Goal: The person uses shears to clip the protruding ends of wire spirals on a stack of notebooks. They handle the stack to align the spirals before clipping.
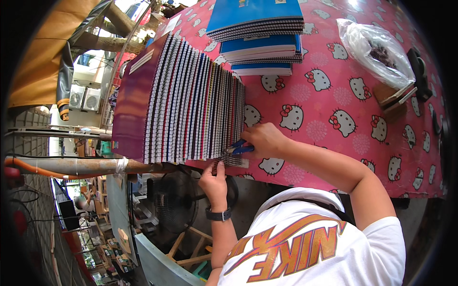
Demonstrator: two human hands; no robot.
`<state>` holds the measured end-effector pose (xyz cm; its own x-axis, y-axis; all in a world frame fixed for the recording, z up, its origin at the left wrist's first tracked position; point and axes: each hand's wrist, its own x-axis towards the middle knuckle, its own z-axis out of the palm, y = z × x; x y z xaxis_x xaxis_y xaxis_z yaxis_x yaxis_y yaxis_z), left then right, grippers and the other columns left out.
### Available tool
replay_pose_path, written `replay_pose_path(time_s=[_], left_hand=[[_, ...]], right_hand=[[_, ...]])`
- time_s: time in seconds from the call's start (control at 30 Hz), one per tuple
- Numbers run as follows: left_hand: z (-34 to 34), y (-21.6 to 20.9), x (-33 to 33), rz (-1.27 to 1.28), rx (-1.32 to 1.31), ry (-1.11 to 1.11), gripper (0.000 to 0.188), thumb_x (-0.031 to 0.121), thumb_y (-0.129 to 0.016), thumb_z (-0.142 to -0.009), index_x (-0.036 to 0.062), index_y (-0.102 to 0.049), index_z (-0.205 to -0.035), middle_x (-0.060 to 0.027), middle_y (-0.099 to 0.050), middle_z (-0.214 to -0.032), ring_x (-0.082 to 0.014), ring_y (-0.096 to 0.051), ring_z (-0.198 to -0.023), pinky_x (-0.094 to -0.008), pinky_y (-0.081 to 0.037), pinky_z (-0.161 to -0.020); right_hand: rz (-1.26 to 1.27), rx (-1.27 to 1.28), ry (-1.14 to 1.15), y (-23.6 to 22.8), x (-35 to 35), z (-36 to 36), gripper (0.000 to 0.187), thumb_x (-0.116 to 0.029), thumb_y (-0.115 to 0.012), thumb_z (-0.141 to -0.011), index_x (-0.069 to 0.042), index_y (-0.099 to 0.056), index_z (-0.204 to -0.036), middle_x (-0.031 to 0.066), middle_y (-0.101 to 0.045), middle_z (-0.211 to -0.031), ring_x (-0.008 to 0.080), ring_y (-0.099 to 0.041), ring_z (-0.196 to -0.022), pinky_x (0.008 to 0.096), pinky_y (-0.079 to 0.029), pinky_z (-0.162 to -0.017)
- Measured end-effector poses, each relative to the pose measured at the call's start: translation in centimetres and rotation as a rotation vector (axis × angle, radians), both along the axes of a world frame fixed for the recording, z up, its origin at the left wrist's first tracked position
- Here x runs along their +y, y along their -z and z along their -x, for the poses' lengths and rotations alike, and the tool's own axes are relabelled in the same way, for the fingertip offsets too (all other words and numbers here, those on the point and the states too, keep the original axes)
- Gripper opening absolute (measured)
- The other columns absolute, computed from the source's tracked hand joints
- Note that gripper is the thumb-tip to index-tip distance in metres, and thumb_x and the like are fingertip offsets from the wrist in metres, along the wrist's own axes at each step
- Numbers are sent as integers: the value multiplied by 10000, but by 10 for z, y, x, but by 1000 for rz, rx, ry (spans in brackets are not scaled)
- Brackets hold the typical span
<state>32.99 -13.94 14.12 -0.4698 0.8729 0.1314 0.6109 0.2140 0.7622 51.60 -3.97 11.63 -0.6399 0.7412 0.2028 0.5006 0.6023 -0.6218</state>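
A: What is the biggest thing before us?
B: The bench (410, 159), under a pink cover printed with white cat faces.
A: And on it?
B: Our long row of notebooks (191, 105) fans out on the left part, overlapping, spiral edges showing and a purple cover at the left end. Just beyond the row's right end we see a stack of blue notebooks (257, 21).
A: What lies at the far right?
B: A clear plastic bag (377, 52) with something dark in it.
A: And our hands?
B: Our right hand (266, 139) has its grip closed around the pliers' handles, at the near right corner of the row. Our left hand (213, 183) is at the near edge, its grip narrow; we can't tell whether it pinches a coil.
A: The smallest?
B: The blue-handled pliers (244, 149), their nose at the coil ends.
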Motion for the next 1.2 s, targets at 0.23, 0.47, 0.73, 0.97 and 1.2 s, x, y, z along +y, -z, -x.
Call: replay_pose_path(time_s=[0.23, 0.47, 0.73, 0.97, 1.2], left_hand=[[-2, 2, 1, 66, -115, 39, 275, 171, -684, -846, -87, -646, -932, -51, -633, -707, -84, -566, -564, -230, -494, -501], [-9, -2, 3, 50, -139, 7, 258, 160, -686, -835, -80, -657, -923, -37, -610, -655, -72, -531, -547, -248, -490, -499], [-2, 1, 3, 65, -41, 8, 258, 185, -695, -837, -65, -669, -892, -39, -630, -669, -71, -544, -539, -218, -453, -475], [2, 7, 4, 148, -131, 37, 280, 210, -695, -831, -57, -676, -914, -67, -649, -679, -112, -565, -558, -255, -462, -528], [2, 12, 3, 105, -14, 26, 274, 195, -697, -808, -60, -671, -904, -145, -670, -704, -146, -607, -605, -294, -480, -619]], right_hand=[[-201, -124, 65, 2, -1, 2, 424, -259, -750, -604, -83, -594, -957, 60, -571, -891, 253, -560, -905, 380, -423, -780], [-196, -61, 43, 9, 0, 6, 376, -266, -750, -601, -70, -595, -882, 79, -593, -845, 270, -598, -834, 383, -471, -722], [-40, -76, 4, 8, 6, 3, 340, -255, -747, -595, -60, -604, -835, 93, -612, -793, 288, -623, -774, 397, -500, -689], [-285, -97, 41, 9, 5, -1, 362, -168, -724, -567, -80, -592, -892, 61, -565, -894, 240, -562, -917, 369, -450, -735], [-242, -30, 50, 11, 1, -2, 370, -167, -724, -573, -66, -593, -904, 65, -556, -912, 247, -551, -922, 368, -439, -742]])
